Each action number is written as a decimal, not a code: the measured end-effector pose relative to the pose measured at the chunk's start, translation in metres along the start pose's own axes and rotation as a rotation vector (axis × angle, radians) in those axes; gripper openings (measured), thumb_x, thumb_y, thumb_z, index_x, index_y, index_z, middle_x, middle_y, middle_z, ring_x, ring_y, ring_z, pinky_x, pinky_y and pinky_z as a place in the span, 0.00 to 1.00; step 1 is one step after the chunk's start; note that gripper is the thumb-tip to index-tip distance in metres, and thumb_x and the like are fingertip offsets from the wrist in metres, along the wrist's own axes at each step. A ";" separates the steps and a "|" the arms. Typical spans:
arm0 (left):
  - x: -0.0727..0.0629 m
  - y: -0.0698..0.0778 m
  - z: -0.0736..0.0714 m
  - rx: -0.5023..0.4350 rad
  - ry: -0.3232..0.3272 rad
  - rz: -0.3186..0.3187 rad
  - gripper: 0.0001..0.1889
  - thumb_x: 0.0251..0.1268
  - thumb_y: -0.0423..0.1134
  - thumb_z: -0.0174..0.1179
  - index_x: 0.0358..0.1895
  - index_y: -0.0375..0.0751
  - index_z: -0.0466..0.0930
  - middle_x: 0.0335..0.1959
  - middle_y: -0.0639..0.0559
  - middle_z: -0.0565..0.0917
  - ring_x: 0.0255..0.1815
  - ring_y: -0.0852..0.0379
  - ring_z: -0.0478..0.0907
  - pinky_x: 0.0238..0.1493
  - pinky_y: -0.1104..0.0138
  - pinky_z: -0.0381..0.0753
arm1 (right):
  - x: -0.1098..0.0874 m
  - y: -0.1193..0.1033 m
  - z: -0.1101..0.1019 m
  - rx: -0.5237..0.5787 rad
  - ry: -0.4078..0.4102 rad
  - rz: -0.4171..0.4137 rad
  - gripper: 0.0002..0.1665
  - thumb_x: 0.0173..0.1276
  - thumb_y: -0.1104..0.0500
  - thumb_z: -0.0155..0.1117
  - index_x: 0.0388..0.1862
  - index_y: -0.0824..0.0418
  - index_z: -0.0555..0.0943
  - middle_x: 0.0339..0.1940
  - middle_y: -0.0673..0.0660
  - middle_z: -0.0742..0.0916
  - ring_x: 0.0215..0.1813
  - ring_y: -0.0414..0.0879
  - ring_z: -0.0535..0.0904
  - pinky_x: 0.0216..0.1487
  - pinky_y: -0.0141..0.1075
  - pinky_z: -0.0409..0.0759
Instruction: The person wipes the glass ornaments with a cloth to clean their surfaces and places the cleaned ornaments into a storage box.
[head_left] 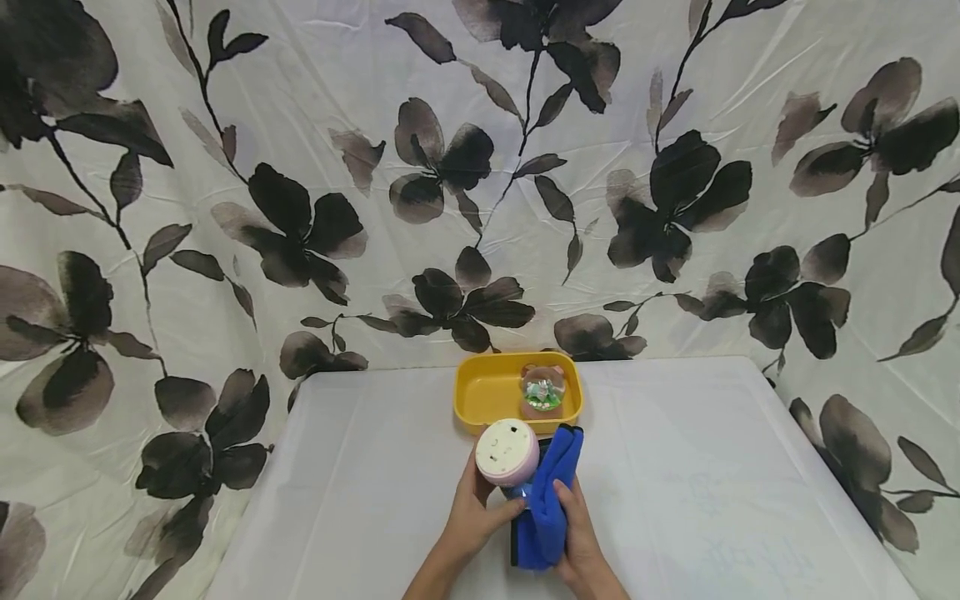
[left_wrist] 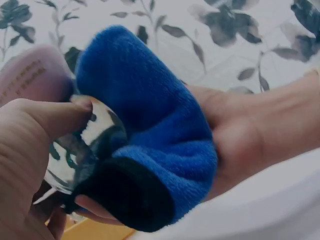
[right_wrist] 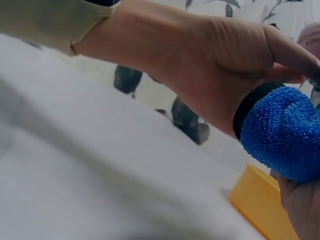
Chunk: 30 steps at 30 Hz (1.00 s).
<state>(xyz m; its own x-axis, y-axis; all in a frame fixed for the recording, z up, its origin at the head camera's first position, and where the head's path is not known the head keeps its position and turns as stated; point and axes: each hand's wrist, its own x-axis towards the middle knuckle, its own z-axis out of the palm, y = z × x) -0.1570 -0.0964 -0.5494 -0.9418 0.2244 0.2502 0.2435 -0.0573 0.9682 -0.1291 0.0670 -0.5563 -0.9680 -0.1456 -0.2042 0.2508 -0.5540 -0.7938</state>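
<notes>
A snow globe with a pink base point(head_left: 508, 452) is tipped so its pale underside faces up in the head view. My left hand point(head_left: 474, 508) grips it, the thumb on the clear ball point(left_wrist: 62, 162) in the left wrist view. A blue cloth with black edging point(head_left: 551, 508) is bunched in my right hand point(head_left: 581, 533). Folds of that cloth point(left_wrist: 150, 105) press against the ball and hide part of it. In the right wrist view, the right hand point(right_wrist: 215, 65) is curled behind the cloth, its fingertips partly hidden.
Just beyond the hands stands a yellow tray point(head_left: 480, 358) on the white table point(head_left: 360, 500). At the tray's right end lies a brown bear-shaped ornament point(head_left: 543, 392) with a clear, green-filled front. A floral sheet point(head_left: 525, 167) hangs behind the table.
</notes>
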 end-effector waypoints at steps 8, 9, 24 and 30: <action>-0.003 -0.005 0.010 0.096 0.124 0.059 0.45 0.49 0.36 0.75 0.70 0.53 0.59 0.66 0.54 0.69 0.63 0.50 0.69 0.64 0.46 0.64 | -0.004 0.000 0.001 0.082 -0.052 0.138 0.52 0.69 0.30 0.40 0.78 0.46 0.26 0.76 0.59 0.55 0.65 0.47 0.62 0.63 0.42 0.61; -0.004 -0.005 0.011 0.095 0.142 0.063 0.44 0.49 0.36 0.75 0.69 0.54 0.60 0.66 0.54 0.70 0.63 0.50 0.70 0.64 0.46 0.64 | -0.004 -0.001 0.001 0.102 -0.064 0.151 0.52 0.69 0.30 0.40 0.78 0.47 0.27 0.75 0.58 0.57 0.64 0.46 0.63 0.63 0.41 0.61; -0.002 0.000 0.018 0.216 0.123 0.182 0.46 0.46 0.40 0.78 0.71 0.53 0.62 0.64 0.54 0.71 0.61 0.52 0.70 0.63 0.57 0.69 | -0.006 0.006 0.003 0.176 -0.067 0.196 0.52 0.70 0.29 0.39 0.78 0.49 0.29 0.74 0.57 0.56 0.69 0.49 0.56 0.71 0.43 0.52; -0.002 0.006 0.013 0.176 0.140 0.199 0.47 0.39 0.28 0.78 0.69 0.44 0.66 0.58 0.45 0.70 0.56 0.49 0.73 0.59 0.64 0.74 | -0.006 0.007 0.004 0.132 -0.068 0.082 0.47 0.74 0.37 0.40 0.78 0.46 0.27 0.79 0.59 0.44 0.76 0.54 0.43 0.74 0.45 0.44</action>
<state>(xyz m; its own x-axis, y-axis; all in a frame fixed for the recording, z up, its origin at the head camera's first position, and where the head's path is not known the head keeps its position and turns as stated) -0.1505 -0.0848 -0.5442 -0.8912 0.0887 0.4448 0.4517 0.0852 0.8881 -0.1217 0.0604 -0.5582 -0.9431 -0.2474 -0.2222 0.3312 -0.6400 -0.6933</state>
